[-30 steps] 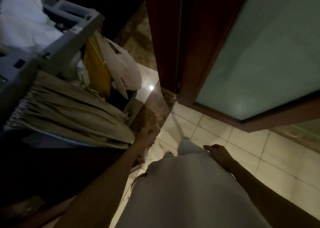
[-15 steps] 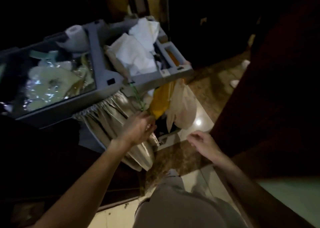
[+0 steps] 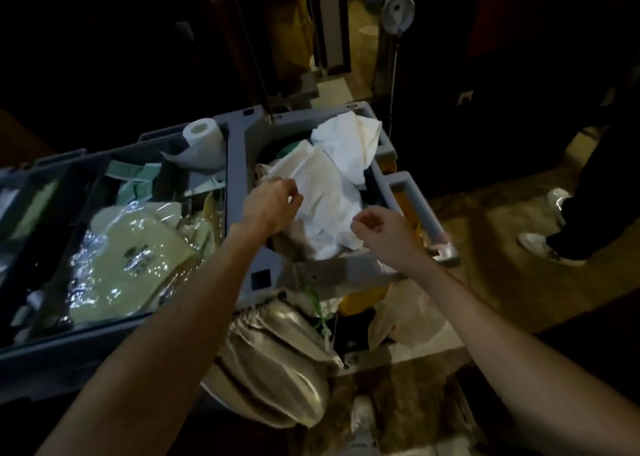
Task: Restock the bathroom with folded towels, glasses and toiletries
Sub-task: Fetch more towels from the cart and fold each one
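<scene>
Risen to the cart (image 3: 239, 133) on the dim brown floor (image 3: 502, 247), left hand (image 3: 268, 208) touches towels (image 3: 332, 192) in its bin (image 3: 346, 269), grip unclear; right hand (image 3: 384, 228) hovers loosely curled, empty.

Above the right compartment of the grey cart (image 3: 343, 269) the way is open from the top, but the heap of white towels (image 3: 332, 209) fills it nearly to the rim. The cart handle (image 3: 414, 196) closes its right side and the middle wall (image 3: 237, 171) its left. The left compartment is crowded with wrapped packets (image 3: 138, 251) and a paper roll (image 3: 204, 137). On the floor (image 3: 491, 282) at the right, another person's shoes (image 3: 535, 244) stand near the cart.
</scene>
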`<state>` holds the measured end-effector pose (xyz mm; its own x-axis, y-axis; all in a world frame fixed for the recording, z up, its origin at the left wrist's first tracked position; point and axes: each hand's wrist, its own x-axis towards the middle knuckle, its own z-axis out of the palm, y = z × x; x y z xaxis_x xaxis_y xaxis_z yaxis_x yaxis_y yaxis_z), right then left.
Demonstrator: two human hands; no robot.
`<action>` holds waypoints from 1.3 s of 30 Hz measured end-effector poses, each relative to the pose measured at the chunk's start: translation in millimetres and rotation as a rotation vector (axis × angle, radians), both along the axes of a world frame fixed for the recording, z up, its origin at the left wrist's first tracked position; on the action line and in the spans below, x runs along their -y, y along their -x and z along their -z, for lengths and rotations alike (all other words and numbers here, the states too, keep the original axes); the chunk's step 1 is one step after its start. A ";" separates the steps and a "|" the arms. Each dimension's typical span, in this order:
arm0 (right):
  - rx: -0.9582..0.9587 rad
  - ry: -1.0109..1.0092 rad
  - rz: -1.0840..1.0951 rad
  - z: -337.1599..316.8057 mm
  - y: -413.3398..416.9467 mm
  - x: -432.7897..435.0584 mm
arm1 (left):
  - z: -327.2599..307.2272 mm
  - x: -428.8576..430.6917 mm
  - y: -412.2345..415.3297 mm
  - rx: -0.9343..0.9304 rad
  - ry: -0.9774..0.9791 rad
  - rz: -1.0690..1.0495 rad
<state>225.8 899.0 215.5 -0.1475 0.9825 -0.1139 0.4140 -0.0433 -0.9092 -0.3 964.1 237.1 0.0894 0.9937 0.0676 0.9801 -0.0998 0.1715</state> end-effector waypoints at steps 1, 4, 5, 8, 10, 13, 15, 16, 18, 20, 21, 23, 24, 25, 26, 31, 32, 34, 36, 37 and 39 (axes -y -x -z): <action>0.017 0.041 -0.006 7.3 4.1 -14.9 | 4.5 -17.4 3.6 -0.016 0.014 -0.001; 0.119 0.173 -0.024 34.1 16.6 -53.7 | 17.6 -60.1 10.4 -0.064 0.059 -0.014; 0.145 0.231 -0.023 44.7 19.6 -64.3 | 22.1 -70.4 11.3 -0.068 0.074 -0.023; 0.196 0.411 -0.009 73.4 26.1 -89.0 | 36.6 -92.3 11.5 -0.030 0.140 -0.079; 0.206 0.490 0.055 86.0 30.4 -102.3 | 44.5 -100.8 11.7 0.011 0.190 -0.133; 0.187 0.561 0.174 97.1 33.4 -119.2 | 51.2 -110.2 16.0 0.097 0.224 -0.199; 0.153 0.604 0.268 101.8 33.5 -128.6 | 52.1 -115.4 18.9 0.147 0.243 -0.217; 0.125 0.622 0.320 103.9 34.3 -132.1 | 51.8 -117.5 19.8 0.159 0.256 -0.213; 0.092 0.633 0.412 107.3 37.6 -137.5 | 50.7 -120.5 21.1 0.175 0.271 -0.199; 0.133 0.623 0.467 109.6 42.1 -138.5 | 49.2 -121.4 22.6 0.187 0.276 -0.175; 0.161 0.612 0.482 110.6 43.4 -138.0 | 48.0 -121.2 23.0 0.192 0.272 -0.158; 0.199 0.591 0.491 107.8 44.9 -136.2 | 43.5 -120.5 22.2 0.201 0.252 -0.128; 0.221 0.577 0.488 105.3 45.4 -136.0 | 39.4 -119.3 20.3 0.205 0.239 -0.115; 0.259 0.552 0.480 103.1 45.4 -136.0 | 34.6 -117.8 17.4 0.208 0.227 -0.102; 0.302 0.529 0.457 99.4 45.2 -136.0 | 29.3 -115.8 14.0 0.214 0.217 -0.093; 0.282 0.402 0.392 78.4 45.4 -134.0 | 4.3 -100.9 3.4 0.260 0.111 -0.044; 0.188 0.390 0.396 73.3 44.3 -131.6 | 0.1 -96.5 2.6 0.269 0.097 -0.036; -0.010 0.364 0.391 59.3 38.8 -126.5 | -8.5 -86.4 1.2 0.294 0.064 -0.031; -0.118 0.341 0.395 39.4 31.6 -120.4 | -17.4 -76.5 -0.7 0.331 0.011 -0.034; -0.170 0.329 0.396 27.7 28.0 -117.2 | -22.6 -71.1 -2.1 0.354 -0.018 -0.039; -0.263 0.297 0.374 1.9 20.9 -107.9 | -36.8 -59.0 -6.9 0.403 -0.083 -0.053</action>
<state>204.9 1006.9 213.6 0.1452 0.9047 -0.4006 0.0810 -0.4144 -0.9065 6.5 1023.1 273.9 -0.0119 0.9859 0.1670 0.8406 -0.0806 0.5356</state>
